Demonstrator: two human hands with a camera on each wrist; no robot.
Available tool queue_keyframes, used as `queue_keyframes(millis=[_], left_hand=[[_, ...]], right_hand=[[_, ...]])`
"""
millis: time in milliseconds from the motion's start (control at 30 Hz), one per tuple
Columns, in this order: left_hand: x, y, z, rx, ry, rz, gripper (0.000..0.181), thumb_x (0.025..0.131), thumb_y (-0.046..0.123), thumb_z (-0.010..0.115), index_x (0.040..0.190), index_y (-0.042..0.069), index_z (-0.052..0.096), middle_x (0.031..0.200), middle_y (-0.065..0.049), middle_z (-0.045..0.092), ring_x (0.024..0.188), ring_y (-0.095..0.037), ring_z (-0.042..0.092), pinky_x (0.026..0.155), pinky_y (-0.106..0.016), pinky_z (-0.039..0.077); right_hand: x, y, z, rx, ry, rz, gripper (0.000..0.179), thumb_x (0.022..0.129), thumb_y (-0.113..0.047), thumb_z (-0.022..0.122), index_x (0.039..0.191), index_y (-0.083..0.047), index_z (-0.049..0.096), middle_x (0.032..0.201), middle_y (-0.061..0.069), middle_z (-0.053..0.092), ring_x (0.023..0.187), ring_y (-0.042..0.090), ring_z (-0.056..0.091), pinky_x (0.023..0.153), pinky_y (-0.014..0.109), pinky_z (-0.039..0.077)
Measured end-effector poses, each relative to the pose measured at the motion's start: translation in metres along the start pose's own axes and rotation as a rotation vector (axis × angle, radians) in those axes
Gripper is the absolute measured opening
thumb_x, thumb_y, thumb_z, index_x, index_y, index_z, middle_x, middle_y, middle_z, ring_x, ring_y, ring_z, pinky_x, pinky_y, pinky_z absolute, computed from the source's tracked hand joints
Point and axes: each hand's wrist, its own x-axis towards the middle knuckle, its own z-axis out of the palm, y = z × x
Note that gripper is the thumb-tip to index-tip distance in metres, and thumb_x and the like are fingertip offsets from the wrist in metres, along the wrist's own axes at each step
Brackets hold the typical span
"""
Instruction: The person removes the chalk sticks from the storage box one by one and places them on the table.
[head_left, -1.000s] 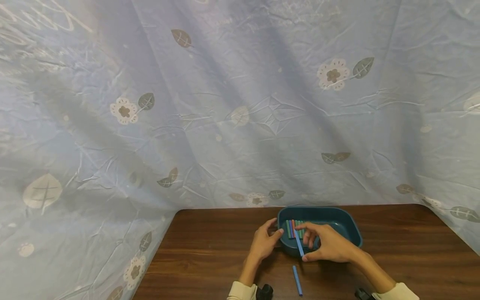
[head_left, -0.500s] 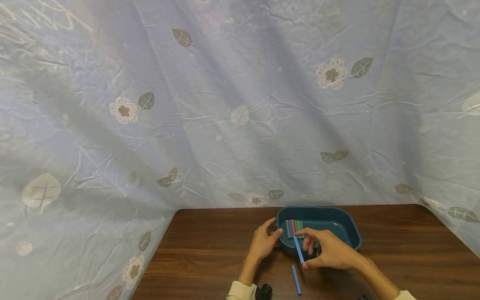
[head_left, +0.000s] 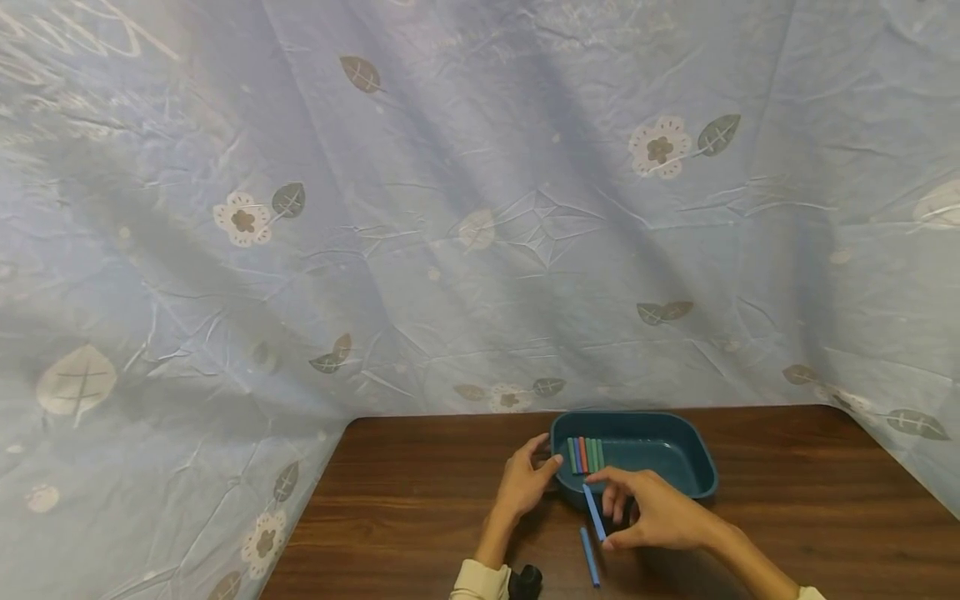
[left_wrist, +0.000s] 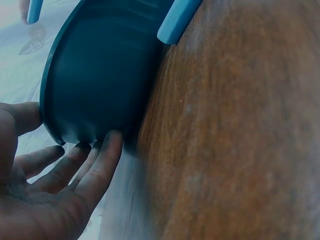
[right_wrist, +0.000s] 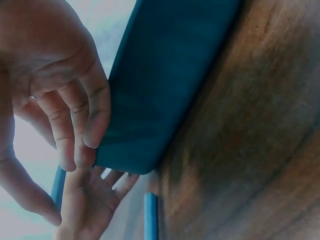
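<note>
My right hand (head_left: 656, 510) pinches a slim light-blue stick (head_left: 594, 512) lengthwise, index fingertip at its far end and thumb at its near end. It is tilted in front of the near wall of a teal plastic tub (head_left: 660, 450). My left hand (head_left: 525, 479) holds the tub's left end; in the left wrist view the thumb meets the rim and the other fingers (left_wrist: 107, 155) lie against the outer wall (left_wrist: 100, 75). Inside the tub, several green, blue and red sticks (head_left: 585, 456) lie side by side at the left. Another blue stick (head_left: 589, 557) lies on the table below the held one.
The tub stands at the back of a dark wooden table (head_left: 420, 500). Behind and left of the table hangs a pale patterned curtain (head_left: 450, 317). A black wrist device (head_left: 527, 582) sits at my left cuff.
My right hand has drawn back toward me with the blue stick, away from above the row in the tub. My left hand has kept its place on the tub's end.
</note>
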Motion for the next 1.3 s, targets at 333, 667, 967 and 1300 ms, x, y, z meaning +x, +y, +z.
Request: queue_keyframes(millis=[333,667,967,1300], left_hand=[[0.001,0.001,0.000,0.041,0.012,-0.015,0.055,0.103,0.019,0.072,0.150,-0.005,0.056,0.136,-0.029,0.069,0.117,-0.037,0.075,0.084,-0.032,0.068],[0.000,0.002,0.001,0.002,0.008,-0.017,0.055,0.103,0.016,0.072,0.150,-0.005,0.055,0.136,-0.032,0.068,0.116,-0.040,0.075,0.083,-0.042,0.070],[0.001,0.002,0.001,0.005,0.006,-0.016,0.055,0.103,0.016,0.071,0.150,-0.006,0.055,0.136,-0.032,0.068,0.116,-0.040,0.076,0.081,-0.039,0.070],[0.001,0.001,0.001,-0.024,0.001,-0.016,0.055,0.103,0.015,0.071,0.151,-0.006,0.054,0.137,-0.033,0.067,0.114,-0.040,0.076,0.080,-0.043,0.070]], right_hand=[[-0.005,0.003,0.009,0.033,-0.051,0.010,0.073,0.087,-0.030,0.091,0.144,0.001,0.056,0.097,-0.004,0.069,0.082,0.004,0.065,0.066,0.024,0.061],[-0.012,0.007,0.016,0.054,-0.080,0.033,0.072,0.087,-0.031,0.091,0.143,0.000,0.058,0.096,-0.005,0.070,0.080,0.003,0.064,0.065,0.023,0.058],[-0.015,0.013,0.021,0.039,-0.094,0.060,0.072,0.087,-0.032,0.091,0.143,-0.002,0.058,0.094,-0.007,0.068,0.078,0.001,0.062,0.066,0.021,0.057],[-0.014,0.017,0.023,0.019,-0.088,0.108,0.074,0.085,-0.032,0.093,0.142,-0.001,0.059,0.092,-0.007,0.067,0.076,0.001,0.062,0.065,0.022,0.057]])
